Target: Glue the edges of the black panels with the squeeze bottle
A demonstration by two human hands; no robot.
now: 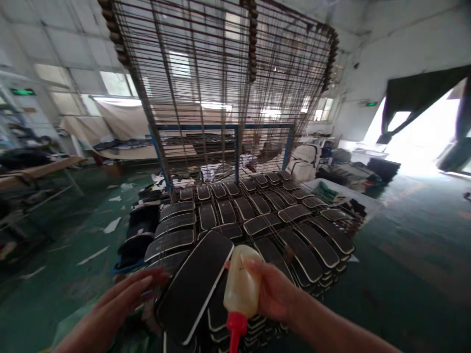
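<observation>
My right hand (277,291) is wrapped round a squeeze bottle (241,284). The bottle is cloudy and yellowish, tipped with its red nozzle (236,326) pointing down. Just left of it lies a long dark panel (196,287) with rounded corners and a pale edge, set at a slant over other panels. My left hand (128,296) is at this panel's left side, fingers stretched out and holding nothing. Whether its fingertips touch the panel I cannot tell. Beneath, rows of similar dark panels (294,255) with pale rims rest on stacked wire racks.
Tall wire racks (221,63) are tilted up behind the panels on a blue frame (236,157). A white bin (371,208) with cloth stands to the right, dark bundles (142,223) to the left. Scraps (112,225) litter the green floor.
</observation>
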